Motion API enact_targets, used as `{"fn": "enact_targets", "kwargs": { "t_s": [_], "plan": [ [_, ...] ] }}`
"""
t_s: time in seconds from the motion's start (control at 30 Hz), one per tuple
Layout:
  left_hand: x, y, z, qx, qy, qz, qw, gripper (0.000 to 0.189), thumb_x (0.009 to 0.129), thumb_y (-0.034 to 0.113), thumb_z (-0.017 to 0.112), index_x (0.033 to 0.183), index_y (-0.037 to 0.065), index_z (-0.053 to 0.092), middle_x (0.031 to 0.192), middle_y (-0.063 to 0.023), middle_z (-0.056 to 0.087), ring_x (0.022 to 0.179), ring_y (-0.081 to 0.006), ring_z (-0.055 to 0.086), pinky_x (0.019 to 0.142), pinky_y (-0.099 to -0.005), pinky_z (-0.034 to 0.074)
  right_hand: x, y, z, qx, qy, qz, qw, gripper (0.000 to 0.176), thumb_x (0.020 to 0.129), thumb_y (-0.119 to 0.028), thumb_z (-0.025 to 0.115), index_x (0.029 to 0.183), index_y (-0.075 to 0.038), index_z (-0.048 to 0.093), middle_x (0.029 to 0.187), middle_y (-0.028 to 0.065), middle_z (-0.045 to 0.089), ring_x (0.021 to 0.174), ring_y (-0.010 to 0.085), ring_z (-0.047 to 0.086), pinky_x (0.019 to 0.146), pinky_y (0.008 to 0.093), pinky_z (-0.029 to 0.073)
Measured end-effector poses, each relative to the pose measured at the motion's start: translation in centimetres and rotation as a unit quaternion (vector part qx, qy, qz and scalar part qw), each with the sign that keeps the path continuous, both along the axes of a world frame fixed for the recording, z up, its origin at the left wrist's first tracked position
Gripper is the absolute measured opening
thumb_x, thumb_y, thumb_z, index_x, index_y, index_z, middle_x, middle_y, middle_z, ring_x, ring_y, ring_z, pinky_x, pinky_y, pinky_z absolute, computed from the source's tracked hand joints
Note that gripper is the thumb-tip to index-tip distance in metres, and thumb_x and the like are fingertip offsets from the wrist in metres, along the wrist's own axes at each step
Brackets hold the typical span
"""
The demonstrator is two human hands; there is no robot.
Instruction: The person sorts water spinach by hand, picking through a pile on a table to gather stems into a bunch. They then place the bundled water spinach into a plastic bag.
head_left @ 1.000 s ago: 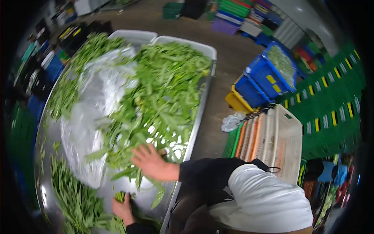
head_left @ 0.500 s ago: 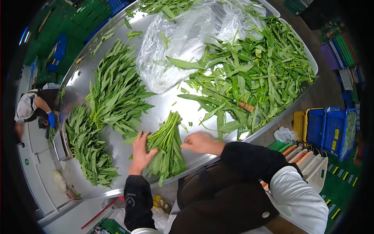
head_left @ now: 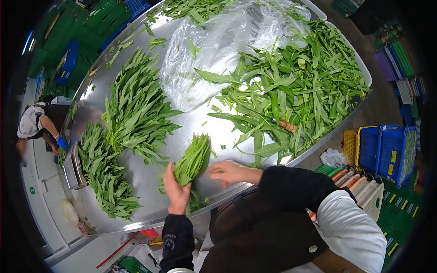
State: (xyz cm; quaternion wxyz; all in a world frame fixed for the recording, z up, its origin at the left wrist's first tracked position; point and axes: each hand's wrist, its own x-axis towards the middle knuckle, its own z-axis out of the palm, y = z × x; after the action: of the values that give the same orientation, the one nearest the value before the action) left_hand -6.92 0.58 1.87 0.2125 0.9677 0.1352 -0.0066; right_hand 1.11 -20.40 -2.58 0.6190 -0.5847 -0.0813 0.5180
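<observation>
My left hand [head_left: 176, 190] is wrapped round a small bunch of leafy greens [head_left: 193, 157], which look like water spinach. Its pale stems point away from me and its leaves hang down near the front edge of the steel table [head_left: 177, 148]. Just right of the bunch is my right hand [head_left: 227, 173], holding nothing, with its fingers loosely apart. Left of my hands lie two larger bundles of the same greens, one farther back [head_left: 139, 104] and one nearer [head_left: 107, 175]. A wooden handle [head_left: 287, 126] pokes out of the loose greens [head_left: 309, 86] on the right.
Clear plastic sheeting [head_left: 195, 63] covers part of the table's far side. At the left, a person [head_left: 38, 123] with a blue glove leans by a small box-like device [head_left: 74, 166]. Blue crates [head_left: 382, 150] and a white basket [head_left: 371, 200] stand to the right.
My left hand has closed round the bunch and lifted and tilted it. My right hand has opened beside it. The person at the left has shifted slightly.
</observation>
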Motion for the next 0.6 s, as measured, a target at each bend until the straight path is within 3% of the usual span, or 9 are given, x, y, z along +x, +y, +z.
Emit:
{"fn": "enact_targets", "kwargs": {
  "t_s": [0.1, 0.13, 0.23, 0.37, 0.4, 0.47, 0.5, 0.53, 0.6],
  "plan": [
    [1.1, -0.2, 3.6, -0.131, -0.141, -0.034, 0.981, 0.087, 0.059, -0.001, 0.075, 0.136, -0.001, 0.035, 0.123, -0.0215, 0.054, 0.101, -0.0380, 0.060, 0.085, -0.0385, 0.049, 1.2, -4.5, 0.2, -0.004, 0.036, 0.013, 0.999, 0.035, 0.089, -0.025, 0.057, 0.114, 0.000, 0.059, 0.096, 0.0077, 0.068, 0.054, 0.0121, 0.062, 0.045, 0.0239, 0.047],
    [1.8, -0.2, 3.4, -0.131, -0.142, -0.038, 0.980, 0.087, 0.059, -0.001, 0.075, 0.136, -0.001, 0.035, 0.123, -0.0215, 0.054, 0.101, -0.0380, 0.060, 0.085, -0.0385, 0.049, 1.7, -5.9, 0.2, -0.011, 0.032, -0.003, 0.999, 0.035, 0.089, -0.025, 0.057, 0.114, -0.001, 0.059, 0.096, 0.0080, 0.068, 0.054, 0.0120, 0.062, 0.045, 0.0234, 0.046],
    [4.6, -1.0, 4.6, -0.003, 0.029, -0.111, 0.993, 0.086, 0.061, -0.006, 0.069, 0.139, 0.005, 0.033, 0.126, -0.0229, 0.049, 0.106, -0.0393, 0.056, 0.083, -0.0405, 0.050, 2.2, -8.6, -1.1, -0.046, 0.032, -0.032, 0.998, 0.033, 0.089, -0.024, 0.056, 0.113, -0.001, 0.059, 0.096, 0.0078, 0.067, 0.054, 0.0116, 0.061, 0.045, 0.0229, 0.046],
    [5.5, -2.8, 6.9, 0.088, -0.126, -0.201, 0.968, 0.087, 0.057, -0.008, 0.069, 0.137, 0.009, 0.038, 0.129, -0.0191, 0.046, 0.098, -0.0408, 0.057, 0.078, -0.0432, 0.050, 2.8, -10.6, 0.2, -0.058, 0.033, -0.066, 0.996, 0.031, 0.089, -0.022, 0.057, 0.111, -0.001, 0.059, 0.092, 0.0060, 0.067, 0.056, 0.0106, 0.061, 0.045, 0.0233, 0.045],
    [5.7, -3.0, 6.9, 0.089, -0.129, -0.202, 0.967, 0.087, 0.057, -0.008, 0.069, 0.137, 0.009, 0.038, 0.129, -0.0191, 0.046, 0.098, -0.0408, 0.057, 0.078, -0.0432, 0.050, 3.5, -11.0, 0.6, -0.049, 0.034, -0.075, 0.995, 0.031, 0.089, -0.022, 0.057, 0.111, -0.001, 0.059, 0.092, 0.0057, 0.066, 0.057, 0.0104, 0.061, 0.045, 0.0235, 0.045],
    [5.6, -3.3, 6.4, 0.034, 0.043, -0.188, 0.981, 0.084, 0.055, -0.009, 0.067, 0.134, 0.011, 0.044, 0.126, -0.0189, 0.049, 0.094, -0.0392, 0.058, 0.076, -0.0428, 0.050, 4.6, -11.4, 0.2, -0.054, 0.000, -0.072, 0.996, 0.033, 0.089, -0.024, 0.058, 0.112, -0.001, 0.059, 0.093, 0.0056, 0.066, 0.059, 0.0100, 0.061, 0.047, 0.0229, 0.045],
    [5.8, -2.7, 5.2, 0.124, 0.062, -0.247, 0.959, 0.084, 0.054, -0.009, 0.067, 0.133, 0.014, 0.047, 0.123, -0.0176, 0.052, 0.088, -0.0358, 0.059, 0.072, -0.0408, 0.049, 5.1, -11.7, 0.0, -0.060, -0.030, -0.070, 0.995, 0.034, 0.089, -0.026, 0.059, 0.113, -0.001, 0.058, 0.094, 0.0055, 0.066, 0.062, 0.0096, 0.062, 0.048, 0.0224, 0.045],
    [5.8, -2.4, 5.1, 0.125, 0.063, -0.250, 0.958, 0.084, 0.054, -0.009, 0.067, 0.133, 0.014, 0.047, 0.123, -0.0176, 0.052, 0.088, -0.0358, 0.059, 0.072, -0.0408, 0.049, 5.8, -12.1, 0.2, -0.060, -0.028, -0.074, 0.995, 0.034, 0.089, -0.026, 0.059, 0.113, -0.001, 0.058, 0.094, 0.0055, 0.066, 0.062, 0.0096, 0.062, 0.048, 0.0224, 0.045],
    [5.5, -2.1, 5.1, 0.152, -0.049, -0.318, 0.934, 0.083, 0.056, -0.007, 0.066, 0.133, 0.016, 0.046, 0.121, -0.0157, 0.053, 0.083, -0.0324, 0.059, 0.069, -0.0390, 0.048, 7.8, -12.6, 0.9, 0.008, -0.028, -0.107, 0.994, 0.042, 0.089, -0.030, 0.062, 0.120, -0.003, 0.055, 0.104, 0.0075, 0.064, 0.081, 0.0113, 0.063, 0.062, 0.0238, 0.049]
  ]
}}
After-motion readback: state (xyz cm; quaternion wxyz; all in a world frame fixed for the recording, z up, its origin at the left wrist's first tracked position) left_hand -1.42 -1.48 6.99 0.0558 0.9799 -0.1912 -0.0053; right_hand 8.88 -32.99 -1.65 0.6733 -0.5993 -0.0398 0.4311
